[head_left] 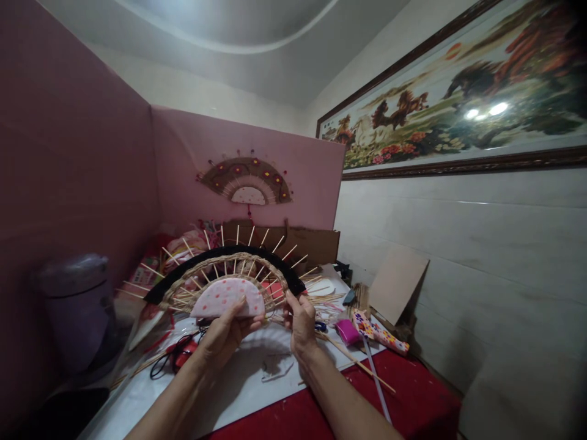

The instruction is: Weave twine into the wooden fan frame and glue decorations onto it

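A half-round fan frame (229, 298) with a pink dotted base is held up over the table. Thin wooden sticks fan outward from it, crossed by a braided straw band (202, 267) and a black strip (183, 267). My left hand (224, 336) grips the lower edge of the dotted base, thumb on its front. At the right end of the bands, my right hand (300, 321) pinches the fan's edge. On the pink panel behind hangs a finished-looking brown fan (250, 180) with small flowers.
The white sheet (247, 373) lies over a red cloth (403, 391). At the right are a magenta piece (348, 332), a flowered cloth item (385, 338), loose sticks and a leaning cardboard piece (398, 284). A lidded container (76, 311) stands left.
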Demonstrator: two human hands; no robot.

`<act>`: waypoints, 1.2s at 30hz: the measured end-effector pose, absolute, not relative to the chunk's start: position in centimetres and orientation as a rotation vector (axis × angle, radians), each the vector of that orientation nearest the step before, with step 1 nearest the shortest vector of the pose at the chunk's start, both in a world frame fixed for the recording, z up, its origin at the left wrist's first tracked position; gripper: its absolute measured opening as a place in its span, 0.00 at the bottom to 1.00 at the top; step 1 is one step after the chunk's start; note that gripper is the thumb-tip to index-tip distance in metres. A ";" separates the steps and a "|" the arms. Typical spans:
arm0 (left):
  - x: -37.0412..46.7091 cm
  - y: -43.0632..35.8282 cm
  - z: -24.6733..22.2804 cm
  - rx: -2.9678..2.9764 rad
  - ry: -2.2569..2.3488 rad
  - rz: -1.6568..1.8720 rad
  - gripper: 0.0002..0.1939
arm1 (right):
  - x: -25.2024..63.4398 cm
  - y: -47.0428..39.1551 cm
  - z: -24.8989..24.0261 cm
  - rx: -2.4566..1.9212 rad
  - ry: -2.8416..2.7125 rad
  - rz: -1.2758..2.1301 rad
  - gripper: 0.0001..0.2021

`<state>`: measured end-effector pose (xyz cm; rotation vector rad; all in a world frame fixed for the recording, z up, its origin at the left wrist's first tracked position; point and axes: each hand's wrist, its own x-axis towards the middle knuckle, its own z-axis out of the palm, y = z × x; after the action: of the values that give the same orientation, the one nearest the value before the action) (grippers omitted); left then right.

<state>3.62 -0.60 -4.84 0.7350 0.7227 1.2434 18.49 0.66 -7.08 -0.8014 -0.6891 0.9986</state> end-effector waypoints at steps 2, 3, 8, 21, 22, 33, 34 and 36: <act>3.6 -0.7 -4.8 0.737 0.718 1.245 0.06 | 18.5 0.7 -7.1 -0.810 -0.695 0.999 0.17; 3.5 -0.7 -4.8 0.738 0.715 1.246 0.07 | 18.5 0.7 -7.1 -0.815 -0.697 0.999 0.18; 3.4 -0.9 -4.6 0.727 0.721 1.232 0.08 | 18.4 0.7 -7.1 -0.821 -0.711 1.002 0.20; 3.5 -1.0 -4.6 0.735 0.727 1.215 0.07 | 18.3 0.5 -6.8 -0.746 -0.696 1.019 0.18; 3.5 -1.0 -4.7 0.749 0.728 1.205 0.07 | 18.2 0.5 -6.8 -0.748 -0.680 1.024 0.19; 3.9 -1.4 -4.8 0.812 0.769 1.139 0.09 | 18.3 0.5 -6.5 -0.843 -0.496 1.026 0.19; 3.9 -1.4 -4.8 0.811 0.773 1.134 0.09 | 18.3 0.5 -6.4 -0.846 -0.494 1.019 0.19; 3.8 -1.3 -4.9 0.811 0.772 1.119 0.10 | 18.3 0.4 -6.4 -0.845 -0.493 1.008 0.18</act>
<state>3.85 -1.32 -4.89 0.8110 0.7722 1.1189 18.28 0.44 -6.41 -0.8454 -0.4926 1.0079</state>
